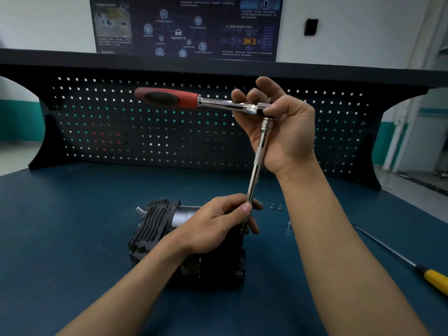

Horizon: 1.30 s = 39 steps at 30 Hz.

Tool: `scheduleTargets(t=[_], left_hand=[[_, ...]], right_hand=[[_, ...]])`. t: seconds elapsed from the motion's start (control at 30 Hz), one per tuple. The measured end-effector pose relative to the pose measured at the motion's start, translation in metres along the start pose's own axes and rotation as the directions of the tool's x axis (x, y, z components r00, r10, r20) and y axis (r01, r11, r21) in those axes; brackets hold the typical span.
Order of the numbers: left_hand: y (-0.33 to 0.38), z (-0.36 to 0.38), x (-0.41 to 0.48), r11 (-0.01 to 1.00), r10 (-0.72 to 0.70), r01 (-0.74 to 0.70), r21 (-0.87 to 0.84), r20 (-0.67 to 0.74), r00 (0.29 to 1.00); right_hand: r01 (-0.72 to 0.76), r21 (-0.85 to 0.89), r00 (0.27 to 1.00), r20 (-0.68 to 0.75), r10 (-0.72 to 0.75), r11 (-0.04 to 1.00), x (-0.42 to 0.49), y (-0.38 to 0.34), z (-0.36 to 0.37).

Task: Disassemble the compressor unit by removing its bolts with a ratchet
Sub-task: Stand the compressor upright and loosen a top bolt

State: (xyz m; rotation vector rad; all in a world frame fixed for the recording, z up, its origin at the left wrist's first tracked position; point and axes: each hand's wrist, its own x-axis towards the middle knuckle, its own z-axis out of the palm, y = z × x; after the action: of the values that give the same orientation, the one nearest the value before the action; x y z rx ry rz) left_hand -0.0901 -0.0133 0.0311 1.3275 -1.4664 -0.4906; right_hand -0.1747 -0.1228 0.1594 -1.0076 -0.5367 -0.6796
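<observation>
Under my left hand (218,226) sits the compressor unit (152,231), dark and finned, on the blue table (72,226). That hand and wrist hide much of its top. The left hand pinches the lower end of the extension bar (258,161) between thumb and fingers, just above the unit. I cannot tell whether the socket end is seated on a bolt, since the fingers cover it.

At the bar's top, my right hand (286,137) is raised with the palm turned toward me. Its fingers curl round the head of the ratchet (218,103). The red handle juts out to the left of that hand, with nothing gripping it. The bar leans a little, its top toward the right hand.

To do this step well, I judge the bar should line up with the bolt's axis before any torque goes in. The left fingers can guide the tip while the right hand presses lightly down. A tilted bar could slip off the bolt head. For a full swing, the right hand would probably work better out on the handle.

Just beyond the left hand's fingertips lie a few loose bolts (276,207), which suggests some are already out. Well to the right of my right forearm lies a yellow-handled screwdriver (434,280).
</observation>
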Motion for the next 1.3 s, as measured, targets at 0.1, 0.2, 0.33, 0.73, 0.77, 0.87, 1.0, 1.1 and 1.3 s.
scheduleTargets(t=[0.1,0.2,0.33,0.73,0.77,0.87,1.0,1.1,1.3], left_hand=[[0.000,0.000,0.000,1.000,0.004,-0.004,0.003,0.002,1.000],[0.000,0.000,-0.001,1.000,0.006,-0.006,0.022,0.002,1.000],[0.000,0.000,0.000,0.999,0.002,-0.002,0.039,-0.001,1.000],[0.000,0.001,-0.001,0.998,-0.034,0.037,0.049,-0.063,0.997],[0.000,0.001,-0.001,0.999,-0.038,0.041,0.036,-0.067,0.997],[0.002,0.002,-0.001,0.999,-0.049,0.049,0.003,-0.089,0.995],[0.003,0.002,-0.001,0.997,-0.062,0.065,0.032,-0.107,0.992],[0.003,0.003,-0.001,0.997,-0.066,0.072,0.042,-0.123,0.990],[0.005,0.003,-0.002,0.995,-0.073,0.081,0.052,-0.137,0.988]], right_hand=[[-0.047,0.046,0.998,0.046,0.045,0.998,-0.002,-0.002,-0.001],[-0.081,0.109,0.992,0.103,0.070,0.991,-0.004,-0.003,-0.003],[-0.138,0.208,0.972,0.218,0.091,0.968,-0.004,-0.001,-0.006],[-0.079,-0.025,0.993,0.083,0.080,0.997,0.000,0.003,-0.009],[-0.071,-0.071,0.995,0.068,0.076,0.995,0.000,0.004,-0.009],[-0.071,-0.224,0.997,0.016,0.076,0.972,0.002,0.007,-0.011],[-0.041,-0.328,0.999,-0.021,0.036,0.944,0.002,0.007,-0.011],[0.002,-0.422,0.999,-0.044,-0.022,0.906,0.001,0.007,-0.008],[0.048,-0.631,0.988,-0.084,-0.130,0.774,0.000,0.014,0.001]])
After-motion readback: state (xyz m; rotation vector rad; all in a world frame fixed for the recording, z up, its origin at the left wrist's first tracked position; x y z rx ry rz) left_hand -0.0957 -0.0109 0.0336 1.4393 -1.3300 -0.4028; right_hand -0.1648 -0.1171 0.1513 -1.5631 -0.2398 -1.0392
